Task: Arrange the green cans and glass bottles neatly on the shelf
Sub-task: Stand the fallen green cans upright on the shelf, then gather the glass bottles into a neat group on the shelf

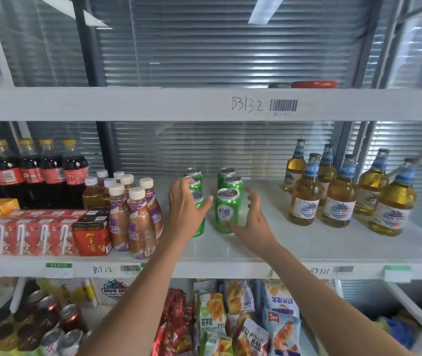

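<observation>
Several green cans stand in two short rows at the middle of the white shelf (315, 244). My left hand (184, 210) wraps around the front can of the left row (200, 222), thumb across its face. The front can of the right row (227, 211) stands upright beside it, with two more cans (233, 183) behind. My right hand (255, 222) is just right of that can with fingers spread, its thumb near the can's base. Several amber glass bottles (306, 195) with blue neck labels stand loosely grouped at the shelf's right end.
Left of the cans stand brown coffee bottles (140, 219), tea bottles, cola bottles (50, 173) and red drink cartons (92, 233). Bare shelf lies between cans and glass bottles. Snack bags (230, 317) and cans fill the shelf below. A red object (314, 84) lies on the upper shelf.
</observation>
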